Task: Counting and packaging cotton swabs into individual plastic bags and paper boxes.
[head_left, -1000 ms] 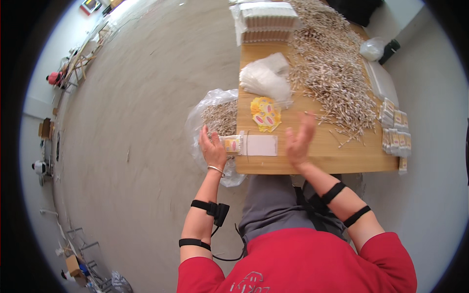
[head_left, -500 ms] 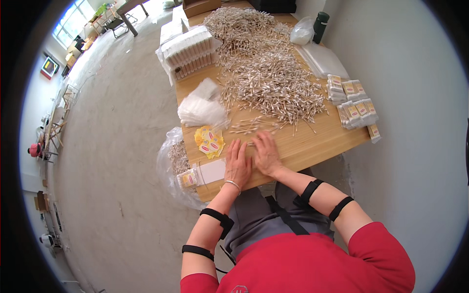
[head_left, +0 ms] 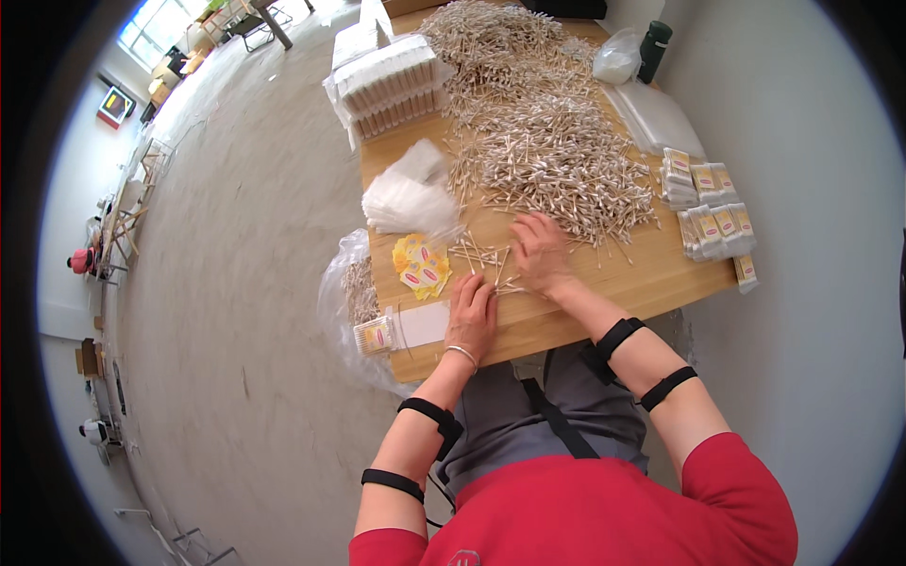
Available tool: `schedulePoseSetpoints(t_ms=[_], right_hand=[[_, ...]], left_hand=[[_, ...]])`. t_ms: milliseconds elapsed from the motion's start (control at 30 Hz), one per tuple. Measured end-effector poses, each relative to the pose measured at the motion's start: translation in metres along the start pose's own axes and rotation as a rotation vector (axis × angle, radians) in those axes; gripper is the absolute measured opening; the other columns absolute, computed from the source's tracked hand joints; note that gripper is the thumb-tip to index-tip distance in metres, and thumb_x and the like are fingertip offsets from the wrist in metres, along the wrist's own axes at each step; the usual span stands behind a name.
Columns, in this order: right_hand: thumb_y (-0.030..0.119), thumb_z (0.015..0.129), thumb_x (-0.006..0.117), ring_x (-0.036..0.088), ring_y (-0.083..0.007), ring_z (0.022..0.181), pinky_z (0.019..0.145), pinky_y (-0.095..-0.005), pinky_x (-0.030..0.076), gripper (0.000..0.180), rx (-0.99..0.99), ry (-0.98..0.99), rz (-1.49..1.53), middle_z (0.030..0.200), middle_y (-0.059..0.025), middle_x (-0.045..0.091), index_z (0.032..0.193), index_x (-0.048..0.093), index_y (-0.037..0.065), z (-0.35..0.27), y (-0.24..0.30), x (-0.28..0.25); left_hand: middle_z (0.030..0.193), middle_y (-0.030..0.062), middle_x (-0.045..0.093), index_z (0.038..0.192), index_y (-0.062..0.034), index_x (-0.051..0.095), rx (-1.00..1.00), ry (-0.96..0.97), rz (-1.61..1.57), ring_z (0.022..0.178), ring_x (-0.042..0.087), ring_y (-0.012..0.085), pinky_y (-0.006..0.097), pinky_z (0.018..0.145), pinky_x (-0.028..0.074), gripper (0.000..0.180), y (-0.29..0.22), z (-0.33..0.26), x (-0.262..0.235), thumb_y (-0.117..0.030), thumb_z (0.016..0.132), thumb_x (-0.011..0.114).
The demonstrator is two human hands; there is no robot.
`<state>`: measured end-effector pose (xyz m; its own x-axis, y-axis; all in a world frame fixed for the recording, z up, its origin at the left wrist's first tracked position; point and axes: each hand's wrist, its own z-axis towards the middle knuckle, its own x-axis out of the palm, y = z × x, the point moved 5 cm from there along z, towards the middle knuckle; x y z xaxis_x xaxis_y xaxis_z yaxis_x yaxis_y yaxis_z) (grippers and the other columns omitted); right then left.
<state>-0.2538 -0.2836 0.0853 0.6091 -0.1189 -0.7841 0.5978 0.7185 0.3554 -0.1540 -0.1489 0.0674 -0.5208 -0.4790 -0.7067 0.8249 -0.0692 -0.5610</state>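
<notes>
Loose swabs (head_left: 484, 257) lie on the worktop (head_left: 651, 274) ahead of the left hand (head_left: 471, 316) and beside the right hand (head_left: 541, 255) – fingers half-curled, any grip unclear; best sweep both hands lightly, sticks parallel.

We wear a red short-sleeved shirt (head_left: 604, 509), grey trousers (head_left: 495, 424), black armbands (head_left: 393, 483) and a thin silvery bangle (head_left: 462, 351).
</notes>
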Motion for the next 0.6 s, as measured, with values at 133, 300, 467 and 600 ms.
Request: schedulePoseSetpoints(t_ms=[133,300,467,600], right_hand=[[0.021,0.079,0.065,0.053,-0.0280,0.103,0.093,-0.0410,0.040,0.024,0.021,0.170,0.158,0.106,-0.0087,0.060,0.099,0.066,0.008,0.010,0.041,0.018],[0.023,0.072,0.071,0.053,-0.0244,0.094,0.083,-0.0379,0.043,0.021,0.098,0.194,0.150,0.089,-0.0048,0.057,0.089,0.067,0.011,0.005,0.021,0.033],[0.018,0.074,0.071,0.053,-0.0249,0.091,0.081,-0.0367,0.043,0.014,0.105,0.159,0.224,0.089,-0.0047,0.057,0.085,0.068,0.011,-0.014,-0.005,0.005],[0.015,0.074,0.071,0.052,-0.0242,0.090,0.080,-0.0365,0.043,0.009,0.118,0.040,0.310,0.088,-0.0039,0.057,0.082,0.069,0.010,-0.019,-0.004,-0.014]], left_hand=[[0.107,0.0138,0.055,0.099,-0.0028,0.061,0.005,0.009,-0.044,0.111,0.049,0.0347,0.046,0.103,0.037,0.018,-0.003,0.004,-0.003,-0.005,0.081,0.063],[0.095,0.0123,0.055,0.091,-0.0023,0.062,0.026,-0.041,-0.087,0.095,0.053,0.0337,0.045,0.099,0.041,0.012,-0.008,0.006,-0.002,-0.002,0.079,0.065],[0.093,0.0101,0.054,0.090,-0.0052,0.064,0.035,-0.016,-0.073,0.096,0.054,0.0308,0.046,0.100,0.040,0.012,-0.006,0.004,-0.005,-0.004,0.079,0.066],[0.093,0.0090,0.054,0.089,-0.0073,0.064,0.055,0.007,-0.081,0.097,0.054,0.0293,0.046,0.101,0.040,0.011,-0.006,0.004,-0.004,-0.007,0.079,0.066]])
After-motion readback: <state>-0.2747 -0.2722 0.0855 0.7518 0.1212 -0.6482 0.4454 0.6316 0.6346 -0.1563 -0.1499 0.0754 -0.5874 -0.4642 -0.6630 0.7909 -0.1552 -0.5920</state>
